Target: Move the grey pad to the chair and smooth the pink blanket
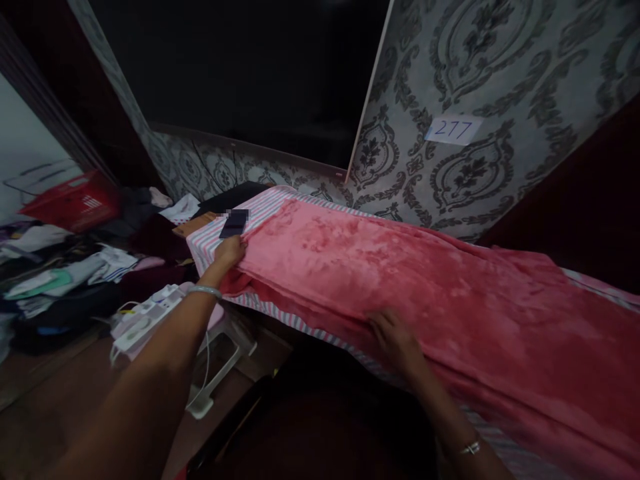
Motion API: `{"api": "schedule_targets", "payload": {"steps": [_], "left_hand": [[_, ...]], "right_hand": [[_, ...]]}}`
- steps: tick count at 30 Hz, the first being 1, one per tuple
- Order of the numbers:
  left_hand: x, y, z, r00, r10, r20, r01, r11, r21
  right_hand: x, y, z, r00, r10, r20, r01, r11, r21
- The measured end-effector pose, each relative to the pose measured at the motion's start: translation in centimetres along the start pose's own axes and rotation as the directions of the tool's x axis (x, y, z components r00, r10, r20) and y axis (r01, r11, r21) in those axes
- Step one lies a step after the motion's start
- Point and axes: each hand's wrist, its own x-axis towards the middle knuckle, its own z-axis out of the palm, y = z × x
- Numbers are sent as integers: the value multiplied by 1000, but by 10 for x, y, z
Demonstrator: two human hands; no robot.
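Observation:
A red-pink plush blanket (360, 260) lies folded in a long strip over a table with a striped cloth (273, 207). At the blanket's near left corner, my left hand (231, 252) is closed on the fabric, its fingertips partly hidden. Farther right along the near edge, my right hand (393, 331) pinches the blanket's folded border, thumb and fingers together. A dark phone (234, 225) rests on the striped cloth just beyond my left hand.
A large dark television (240, 73) hangs above the table. To the left are heaped clothes (70, 273) and a red basket (75, 200). A white power strip (150, 313) sits on a plastic stool (225, 373) below my left arm.

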Motion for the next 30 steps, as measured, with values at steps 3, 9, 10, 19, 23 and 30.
{"api": "schedule_targets", "payload": {"steps": [3, 9, 10, 19, 23, 30], "left_hand": [[4, -3, 1, 999, 10, 44, -11, 1000, 25], [0, -4, -6, 999, 12, 38, -14, 999, 44], [-4, -2, -9, 1000, 17, 11, -18, 999, 47], [-42, 53, 14, 778, 628, -5, -627, 777, 57], [-46, 59, 29, 840, 494, 224, -507, 862, 3], [-33, 57, 23, 845, 499, 192, -498, 865, -52]], "right_hand": [[-7, -2, 6, 999, 19, 51, -21, 999, 41], [-6, -10, -1, 996, 65, 59, -71, 993, 97], [-3, -10, -4, 994, 72, 82, -81, 991, 107], [40, -1, 6, 960, 117, 255, -88, 988, -126], [35, -8, 20, 861, 205, 466, -134, 974, -180], [63, 3, 7, 825, 181, 535, -183, 982, -50]]}}
